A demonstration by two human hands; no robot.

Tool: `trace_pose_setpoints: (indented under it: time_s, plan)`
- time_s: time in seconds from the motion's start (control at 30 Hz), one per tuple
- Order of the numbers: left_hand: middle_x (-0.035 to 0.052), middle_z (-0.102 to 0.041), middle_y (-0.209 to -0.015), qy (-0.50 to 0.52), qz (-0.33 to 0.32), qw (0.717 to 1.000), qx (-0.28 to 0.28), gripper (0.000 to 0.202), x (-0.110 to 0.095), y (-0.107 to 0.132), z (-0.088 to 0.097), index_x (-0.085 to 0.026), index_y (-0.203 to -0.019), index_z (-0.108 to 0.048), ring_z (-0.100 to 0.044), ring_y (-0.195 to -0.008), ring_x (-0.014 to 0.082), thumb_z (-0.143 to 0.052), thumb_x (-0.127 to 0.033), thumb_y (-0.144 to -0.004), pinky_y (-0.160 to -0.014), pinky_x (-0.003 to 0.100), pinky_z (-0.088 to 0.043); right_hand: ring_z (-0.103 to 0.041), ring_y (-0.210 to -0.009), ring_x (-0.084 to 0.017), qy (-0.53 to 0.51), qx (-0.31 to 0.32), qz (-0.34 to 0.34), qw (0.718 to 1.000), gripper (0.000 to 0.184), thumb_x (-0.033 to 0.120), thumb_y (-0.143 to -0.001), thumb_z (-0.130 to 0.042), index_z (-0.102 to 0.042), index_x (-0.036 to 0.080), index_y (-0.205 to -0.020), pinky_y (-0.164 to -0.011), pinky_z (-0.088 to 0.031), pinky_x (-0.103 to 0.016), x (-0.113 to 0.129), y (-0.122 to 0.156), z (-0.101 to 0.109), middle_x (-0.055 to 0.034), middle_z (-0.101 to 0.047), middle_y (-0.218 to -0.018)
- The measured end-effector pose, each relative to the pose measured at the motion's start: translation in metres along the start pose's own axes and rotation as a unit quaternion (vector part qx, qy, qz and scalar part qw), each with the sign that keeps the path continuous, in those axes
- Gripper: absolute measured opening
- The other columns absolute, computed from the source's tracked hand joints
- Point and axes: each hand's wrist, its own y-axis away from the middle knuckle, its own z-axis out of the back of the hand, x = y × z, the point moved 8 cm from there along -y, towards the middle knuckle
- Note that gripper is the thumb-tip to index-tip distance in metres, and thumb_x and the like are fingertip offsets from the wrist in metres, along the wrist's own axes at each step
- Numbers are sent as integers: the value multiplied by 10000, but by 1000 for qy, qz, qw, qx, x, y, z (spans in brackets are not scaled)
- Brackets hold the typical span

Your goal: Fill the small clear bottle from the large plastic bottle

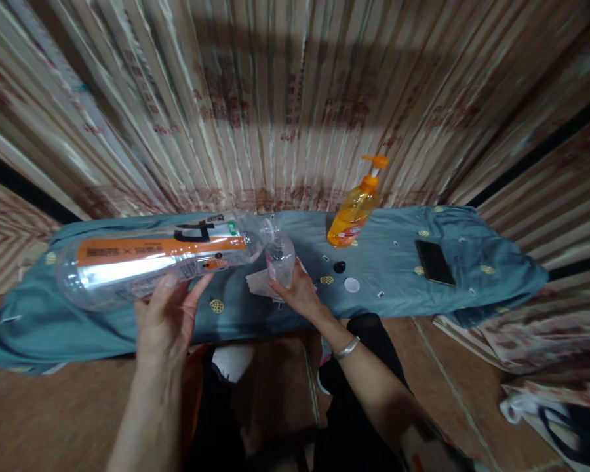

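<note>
My left hand (170, 305) is closed around the underside of a large clear plastic bottle (162, 252) with an orange and silver label. The bottle lies nearly level, its neck pointing right. Its mouth meets or overlaps a small clear plastic container (281, 257) with a pink mark, held closed in my right hand (299, 288). Whether the two touch, or any liquid passes between them, I cannot tell. A whitish sheet (259, 284) lies under the small container. Right of my right hand are a small black cap (339, 267) and a white round lid (352, 284).
A pump bottle (354, 213) of orange liquid stands at the back of the narrow surface, which is covered by a blue-green cloth (393, 262). A dark phone (435, 261) lies to the right. Pleated curtains (285, 98) hang close behind and at both sides.
</note>
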Motion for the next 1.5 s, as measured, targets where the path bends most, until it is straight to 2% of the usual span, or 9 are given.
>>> trace_pose_setpoints:
  time_s: [0.2, 0.47, 0.67, 0.8, 1.1, 1.3, 1.5]
  plan:
    - [-22, -791, -916, 3, -1, 1000, 1, 424, 3, -2, 4, -309, -905, -769, -744, -1016, 262, -967, -340, -532, -822, 402, -683, -721, -1160, -314, 5, -5, 3, 1000, 722, 353, -822, -757, -465, 172, -1457, -1005, -589, -491, 1, 0, 2, -130, -708, -1280]
    - [-17, -793, -890, 32, 7, 999, -32, 385, 3, 0, 1, -267, -748, -728, -749, -910, 246, -978, -306, -458, -757, 392, -687, -691, -1213, -337, 20, 15, -12, 1000, 768, 400, -828, -752, -438, 131, -1475, -1041, -570, -512, 1, 0, 1, -181, -689, -1327]
    - [-5, -789, -872, 36, 8, 999, -31, 428, 1, 3, -4, -239, -792, -737, -736, -900, 242, -975, -283, -440, -797, 417, -673, -689, -1218, -353, 5, 10, -8, 1000, 759, 381, -827, -760, -447, 135, -1474, -1043, -563, -536, -2, 0, -1, -180, -691, -1309]
    - [-13, -777, -872, 36, 9, 999, -27, 458, 0, 3, -5, -233, -797, -735, -719, -918, 230, -988, -296, -421, -799, 411, -673, -690, -1215, -340, 7, 9, -21, 1000, 772, 363, -818, -775, -446, 116, -1472, -1052, -559, -508, -2, 0, 0, -193, -685, -1319]
    - [-18, -738, -849, 23, -3, 1000, -15, 453, -5, 4, -7, -223, -799, -717, -695, -868, 193, -981, -282, -436, -788, 382, -668, -706, -1174, -328, -13, 10, -3, 1000, 699, 365, -820, -765, -487, 159, -1428, -1027, -572, -500, 2, 0, 2, -144, -705, -1257]
    - [-34, -737, -837, 17, -2, 1000, -5, 409, -5, 4, -9, -253, -772, -718, -692, -855, 196, -970, -279, -451, -776, 377, -672, -704, -1176, -351, -9, 3, -5, 1000, 731, 368, -808, -771, -481, 155, -1444, -1025, -570, -537, -1, 0, 1, -147, -703, -1254]
    - [-13, -744, -838, 16, -3, 1000, -12, 425, -3, 4, -6, -233, -796, -723, -700, -882, 215, -968, -290, -453, -791, 389, -665, -704, -1180, -334, -11, 3, 3, 1000, 688, 348, -819, -762, -495, 175, -1429, -1032, -565, -526, 2, 0, 3, -135, -699, -1257]
